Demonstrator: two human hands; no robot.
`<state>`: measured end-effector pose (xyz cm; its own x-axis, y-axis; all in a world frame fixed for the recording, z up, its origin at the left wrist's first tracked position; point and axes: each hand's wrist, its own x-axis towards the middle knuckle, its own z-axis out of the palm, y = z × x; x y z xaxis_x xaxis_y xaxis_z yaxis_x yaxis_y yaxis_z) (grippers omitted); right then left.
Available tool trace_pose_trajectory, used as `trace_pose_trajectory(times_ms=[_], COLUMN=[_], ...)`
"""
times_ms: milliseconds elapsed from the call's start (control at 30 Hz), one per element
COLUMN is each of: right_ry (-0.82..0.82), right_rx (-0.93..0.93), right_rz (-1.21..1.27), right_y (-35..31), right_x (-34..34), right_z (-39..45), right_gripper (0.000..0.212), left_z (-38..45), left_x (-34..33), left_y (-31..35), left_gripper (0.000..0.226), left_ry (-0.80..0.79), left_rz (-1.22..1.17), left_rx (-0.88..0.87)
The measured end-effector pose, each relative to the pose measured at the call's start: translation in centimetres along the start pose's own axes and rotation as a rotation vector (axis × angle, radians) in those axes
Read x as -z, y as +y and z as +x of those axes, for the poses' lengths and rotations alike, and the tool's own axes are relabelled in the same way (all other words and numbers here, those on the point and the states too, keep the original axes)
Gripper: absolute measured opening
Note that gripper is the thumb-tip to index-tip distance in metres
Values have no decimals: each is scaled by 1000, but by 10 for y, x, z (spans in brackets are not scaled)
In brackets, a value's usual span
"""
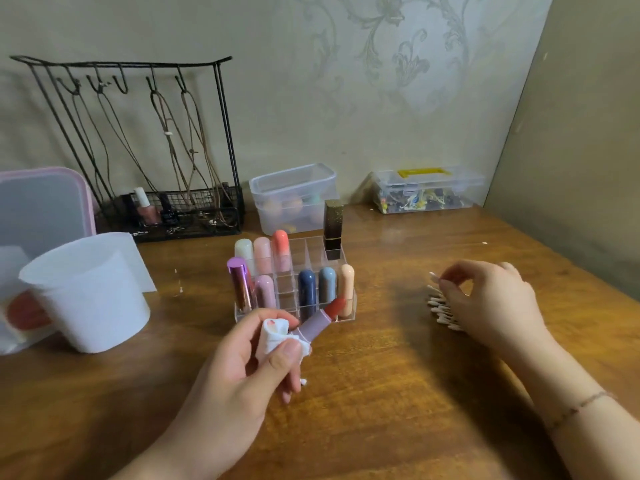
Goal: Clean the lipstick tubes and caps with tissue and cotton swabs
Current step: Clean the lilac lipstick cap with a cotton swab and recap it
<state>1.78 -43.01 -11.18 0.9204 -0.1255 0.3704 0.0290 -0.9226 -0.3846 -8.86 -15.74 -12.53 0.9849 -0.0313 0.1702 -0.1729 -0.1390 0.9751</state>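
On the glossy brown wooden table (398,393), the left hand (239,362) grasps an uncapped mauve plastic lipstick tube (317,325) with crumpled stained white tissue (277,332), while at 3 o'clock the right hand (491,299) pinches one thin white cotton swab (433,277) above the swab pile (441,308).

The left hand (252,355) is raised palm-up at centre, fingers curled, its thumb and fingers pinching what it holds. The right hand (491,299) reaches forward at the right, palm down, forefinger and thumb pinched together at its far tip; a thin bracelet circles the right wrist.
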Motion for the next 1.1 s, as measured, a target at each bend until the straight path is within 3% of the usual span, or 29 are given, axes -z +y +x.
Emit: trace_pose_trajectory(times_ms=[100,267,333,433,533,667,867,1100], right_ry=[-46,75,152,201,199,146,126,153], right_rx=[-16,19,160,458,672,660,618,606], right_rz=[-50,-34,116,372,493,662,665,639], right_y=[-6,-20,-38,-91,-126,-125,-124,-128], right_x=[5,10,20,39,25,-9,-13,-9], right_z=[-4,-6,-8,-24,-48,-67,-73,-73], right_gripper=[9,9,16,9,10,10,11,14], left_z=[2,6,7,7,10,10,5,2], left_x=[1,6,9,13,11,14,13,14], left_y=[4,15,20,25,28,27,13,18], left_gripper=[25,38,41,38,32,46,49,37], left_ry=[29,27,27,19,106,104,194,206], left_rz=[-222,-578,-663,-794,-896,-792,-297,-222], left_rx=[102,282,333,352,344,287,81,96])
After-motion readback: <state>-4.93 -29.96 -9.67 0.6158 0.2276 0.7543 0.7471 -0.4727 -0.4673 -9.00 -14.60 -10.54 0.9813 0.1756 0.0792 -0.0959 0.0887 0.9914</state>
